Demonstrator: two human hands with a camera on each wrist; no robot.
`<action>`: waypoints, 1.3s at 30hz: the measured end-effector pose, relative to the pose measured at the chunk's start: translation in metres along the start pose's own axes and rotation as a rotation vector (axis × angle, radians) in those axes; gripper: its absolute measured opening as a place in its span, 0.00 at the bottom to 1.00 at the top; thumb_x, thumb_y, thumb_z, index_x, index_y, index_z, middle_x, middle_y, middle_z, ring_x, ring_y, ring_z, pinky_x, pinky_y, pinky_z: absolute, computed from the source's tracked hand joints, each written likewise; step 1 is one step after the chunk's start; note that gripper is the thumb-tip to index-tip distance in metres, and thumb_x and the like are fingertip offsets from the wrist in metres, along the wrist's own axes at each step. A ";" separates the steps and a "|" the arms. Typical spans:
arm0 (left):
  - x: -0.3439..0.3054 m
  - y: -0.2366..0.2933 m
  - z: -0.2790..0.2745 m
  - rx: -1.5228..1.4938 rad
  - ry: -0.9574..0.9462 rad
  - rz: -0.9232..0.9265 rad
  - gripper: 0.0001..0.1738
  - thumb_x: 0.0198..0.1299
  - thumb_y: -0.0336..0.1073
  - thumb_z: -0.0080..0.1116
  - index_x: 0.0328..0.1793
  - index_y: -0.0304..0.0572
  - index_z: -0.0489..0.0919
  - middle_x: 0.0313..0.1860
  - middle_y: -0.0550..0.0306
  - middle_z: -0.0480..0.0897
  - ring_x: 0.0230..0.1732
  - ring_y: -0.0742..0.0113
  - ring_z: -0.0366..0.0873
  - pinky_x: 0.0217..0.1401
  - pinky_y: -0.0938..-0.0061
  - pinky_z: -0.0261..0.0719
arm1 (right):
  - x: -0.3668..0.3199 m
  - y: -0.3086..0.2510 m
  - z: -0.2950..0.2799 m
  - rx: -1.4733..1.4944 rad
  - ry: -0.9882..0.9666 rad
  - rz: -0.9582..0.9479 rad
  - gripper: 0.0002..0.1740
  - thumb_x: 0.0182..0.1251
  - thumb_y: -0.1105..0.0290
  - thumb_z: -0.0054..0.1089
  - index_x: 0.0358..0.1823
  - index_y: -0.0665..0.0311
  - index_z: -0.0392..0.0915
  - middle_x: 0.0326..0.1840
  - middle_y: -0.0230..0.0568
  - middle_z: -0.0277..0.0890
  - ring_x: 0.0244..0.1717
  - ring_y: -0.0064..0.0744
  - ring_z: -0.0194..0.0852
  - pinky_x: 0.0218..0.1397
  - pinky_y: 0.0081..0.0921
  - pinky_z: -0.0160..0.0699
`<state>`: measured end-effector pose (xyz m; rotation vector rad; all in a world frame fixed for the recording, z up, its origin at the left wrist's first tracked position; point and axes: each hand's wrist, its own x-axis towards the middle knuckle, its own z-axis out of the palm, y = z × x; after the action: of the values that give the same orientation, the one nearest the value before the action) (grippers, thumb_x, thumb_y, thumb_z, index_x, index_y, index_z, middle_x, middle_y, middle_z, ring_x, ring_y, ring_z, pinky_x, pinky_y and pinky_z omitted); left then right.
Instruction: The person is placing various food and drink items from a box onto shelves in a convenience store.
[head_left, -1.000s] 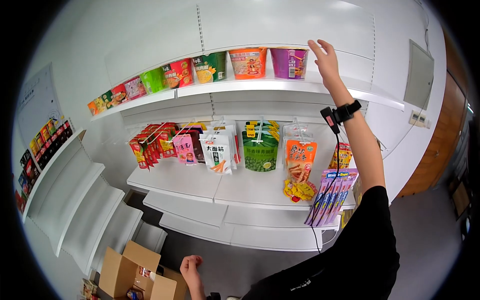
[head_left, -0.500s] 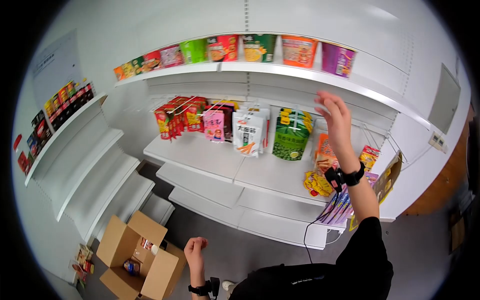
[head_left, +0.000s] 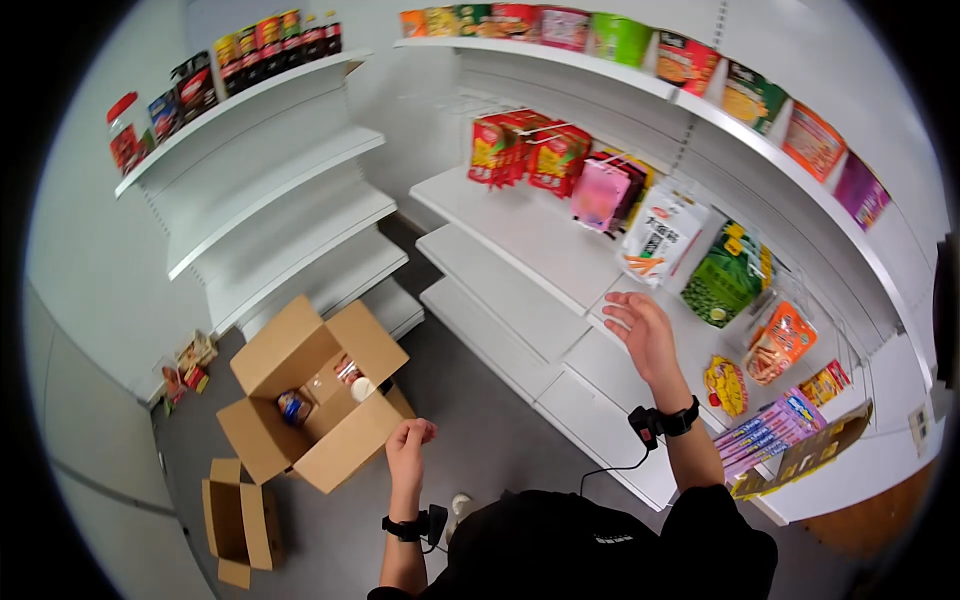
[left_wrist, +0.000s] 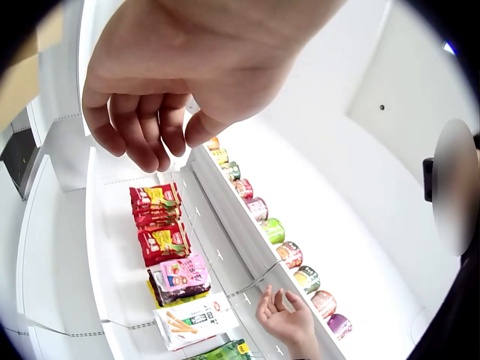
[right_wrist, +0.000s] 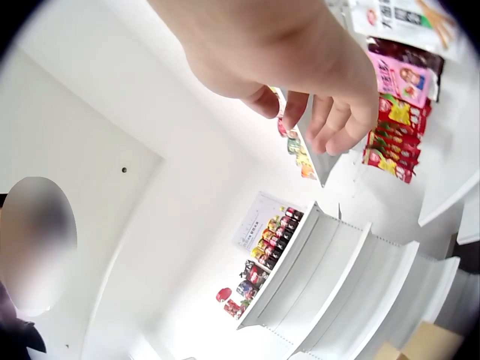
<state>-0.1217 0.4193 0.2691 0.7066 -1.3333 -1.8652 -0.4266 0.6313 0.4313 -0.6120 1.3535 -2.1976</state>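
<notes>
My right hand (head_left: 645, 337) hovers in front of the lower shelf, palm bare and fingers loosely bent, holding nothing. Nearest to it in the head view hang a white snack bag (head_left: 662, 235) and a green snack bag (head_left: 728, 275). My left hand (head_left: 408, 462) is low by the flap of a large cardboard box (head_left: 345, 455), its fingers loosely curled; the left wrist view shows nothing in its grasp. Inside the box lie a blue-wrapped item (head_left: 295, 407) and a white round-topped item (head_left: 362, 389). Along the upper shelf stands a row of instant noodle tubs (head_left: 752, 97).
A smaller open box (head_left: 228, 520) sits on the floor at left. Tiered white shelves (head_left: 290, 195) hold bottles (head_left: 268, 50) and a red-lidded jar (head_left: 127, 135) on top. Purple packs (head_left: 770, 430) and a yellow packet (head_left: 726, 387) lie at the right end of the rack.
My right hand has come down from beside the purple tub at the top shelf to the lower shelf's front. The head view has swung left and down, bringing the boxes further into sight.
</notes>
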 end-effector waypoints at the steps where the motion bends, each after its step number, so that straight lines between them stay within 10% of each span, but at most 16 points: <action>1: 0.000 -0.001 -0.012 -0.009 0.021 0.006 0.11 0.66 0.34 0.51 0.34 0.36 0.77 0.31 0.57 0.80 0.34 0.71 0.76 0.42 0.77 0.74 | 0.003 0.017 0.007 0.015 0.003 0.049 0.12 0.68 0.64 0.51 0.44 0.65 0.74 0.52 0.47 0.76 0.52 0.38 0.75 0.55 0.35 0.73; 22: -0.034 0.014 -0.173 0.048 0.509 -0.057 0.12 0.66 0.36 0.51 0.30 0.38 0.75 0.31 0.57 0.80 0.35 0.69 0.77 0.44 0.77 0.74 | 0.028 0.237 0.117 0.291 0.003 0.731 0.09 0.64 0.67 0.54 0.41 0.63 0.72 0.51 0.44 0.74 0.50 0.36 0.70 0.54 0.32 0.72; 39: 0.082 0.057 -0.250 0.182 0.690 -0.185 0.13 0.67 0.38 0.52 0.35 0.36 0.78 0.33 0.57 0.82 0.37 0.71 0.80 0.46 0.76 0.76 | 0.168 0.418 0.174 0.450 0.047 1.078 0.07 0.62 0.67 0.57 0.38 0.61 0.73 0.46 0.40 0.77 0.47 0.33 0.74 0.51 0.31 0.76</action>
<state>0.0372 0.2034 0.2434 1.4501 -1.0026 -1.4269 -0.3831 0.2447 0.1445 0.3059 0.8222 -1.4950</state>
